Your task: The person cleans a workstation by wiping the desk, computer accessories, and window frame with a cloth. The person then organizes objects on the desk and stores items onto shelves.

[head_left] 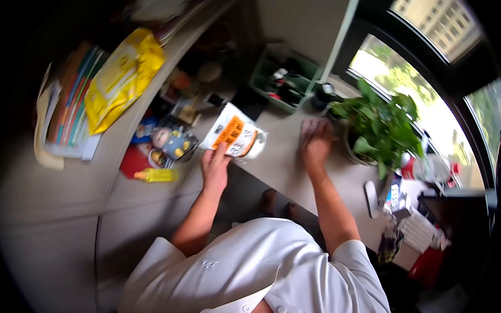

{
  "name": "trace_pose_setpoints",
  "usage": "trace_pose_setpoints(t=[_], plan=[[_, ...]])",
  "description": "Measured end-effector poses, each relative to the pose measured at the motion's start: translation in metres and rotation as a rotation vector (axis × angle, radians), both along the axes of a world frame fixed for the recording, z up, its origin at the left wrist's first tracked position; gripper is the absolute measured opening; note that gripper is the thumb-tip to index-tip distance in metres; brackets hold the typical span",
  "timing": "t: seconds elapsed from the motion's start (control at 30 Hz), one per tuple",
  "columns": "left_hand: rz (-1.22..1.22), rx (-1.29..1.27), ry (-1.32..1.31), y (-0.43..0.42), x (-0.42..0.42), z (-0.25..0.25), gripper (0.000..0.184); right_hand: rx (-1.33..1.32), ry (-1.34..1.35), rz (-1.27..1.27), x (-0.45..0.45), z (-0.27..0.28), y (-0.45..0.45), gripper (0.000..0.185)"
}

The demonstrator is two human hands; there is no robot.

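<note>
A white packet with an orange label [233, 134] is held over the desk's edge by my left hand [215, 165], thumb on its front face. My right hand [316, 138] lies on the desk [283, 172], left of the potted plant [377, 125]; its fingers look blurred and I cannot make out whether a cloth or anything else is under them. Behind the hands sits a green bin [292, 105] with dark items inside.
Left are a yellow bag [124, 81], upright books [77, 101], a small figurine [175, 143] and a yellow tube [160, 175]. Right are a remote [371, 198], a bottle [429, 167] and a white keyboard [418, 231]. A black round container [323, 95] stands near the window.
</note>
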State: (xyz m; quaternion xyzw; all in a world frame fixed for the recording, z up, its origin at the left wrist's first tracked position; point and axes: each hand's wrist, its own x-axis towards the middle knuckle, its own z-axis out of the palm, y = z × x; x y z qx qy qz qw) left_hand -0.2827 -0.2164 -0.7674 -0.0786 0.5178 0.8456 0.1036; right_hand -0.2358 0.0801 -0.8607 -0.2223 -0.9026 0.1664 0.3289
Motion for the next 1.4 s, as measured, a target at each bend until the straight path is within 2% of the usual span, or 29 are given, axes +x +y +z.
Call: trace_pose_setpoints(t=[0.07,0.17,0.23,0.27,0.37,0.4,0.43,0.5,0.57,0.63,0.7,0.77,0.8,0.87,0.9,1.0,1.1,1.17,1.23,1.33,1.4], plan=[[0.014,0.082,-0.086,-0.012,0.005,0.006,0.024,0.034,-0.069,0.069,-0.017,-0.003,-0.023,0.046],[0.001,0.143,-0.108,-0.016,0.005,0.023,0.025,-0.02,-0.102,0.484,0.025,0.004,-0.078,0.047],[0.018,0.156,-0.131,-0.019,0.004,0.023,0.024,-0.113,-0.231,0.667,0.063,-0.003,-0.095,0.049],[0.026,0.154,-0.137,-0.02,0.002,0.022,0.023,-0.188,-0.173,0.75,0.071,0.001,-0.089,0.053],[0.033,0.143,-0.156,-0.024,-0.002,0.018,0.023,-0.093,-0.108,0.493,0.074,-0.013,-0.019,0.055],[0.022,0.136,-0.16,-0.025,-0.004,0.02,0.023,-0.046,0.018,0.34,0.07,0.017,-0.008,0.051],[0.004,0.129,-0.163,-0.026,-0.004,0.021,0.024,0.054,-0.09,0.182,0.073,0.013,0.011,0.048],[0.049,0.121,-0.154,-0.029,-0.003,0.024,0.028,0.095,-0.321,-0.004,0.094,0.003,0.015,0.05],[0.09,0.146,-0.176,-0.026,-0.004,0.027,0.03,0.081,-0.234,0.196,0.119,-0.012,-0.026,0.051],[0.104,0.113,-0.164,-0.034,0.0,0.031,0.033,-0.096,-0.288,0.345,0.131,-0.018,-0.074,0.053],[0.116,0.083,-0.142,-0.043,0.002,0.03,0.032,-0.174,-0.27,0.633,0.103,0.001,-0.08,0.052],[0.113,0.067,-0.114,-0.049,0.008,0.034,0.031,-0.285,-0.103,0.451,0.06,-0.005,-0.055,0.049],[0.12,0.068,-0.128,-0.053,0.01,0.032,0.031,-0.195,-0.018,0.284,0.032,-0.005,-0.038,0.047],[0.136,0.059,-0.153,-0.064,0.02,0.026,0.03,-0.092,-0.033,0.036,-0.015,-0.001,-0.009,0.042],[0.136,0.058,-0.154,-0.065,0.021,0.023,0.03,-0.066,-0.123,-0.051,-0.031,0.002,-0.002,0.04],[0.15,0.034,-0.173,-0.06,0.03,0.027,0.032,0.074,-0.067,0.088,-0.047,0.007,-0.012,0.036],[0.157,-0.041,-0.204,-0.06,0.042,0.02,0.03,0.024,-0.063,0.243,-0.037,0.013,-0.042,0.031],[0.09,-0.055,-0.147,-0.057,0.049,0.017,0.029,-0.039,-0.111,0.417,-0.009,0.014,-0.058,0.038],[0.082,-0.061,-0.09,-0.05,0.053,0.021,0.028,0.004,-0.107,0.663,0.024,0.026,-0.072,0.043],[0.07,-0.064,0.045,-0.04,0.055,0.028,0.025,-0.115,-0.136,0.774,0.078,0.038,-0.09,0.031],[0.051,-0.201,0.134,-0.038,0.054,0.033,0.025,-0.128,-0.16,0.926,0.104,0.048,-0.085,0.03]])
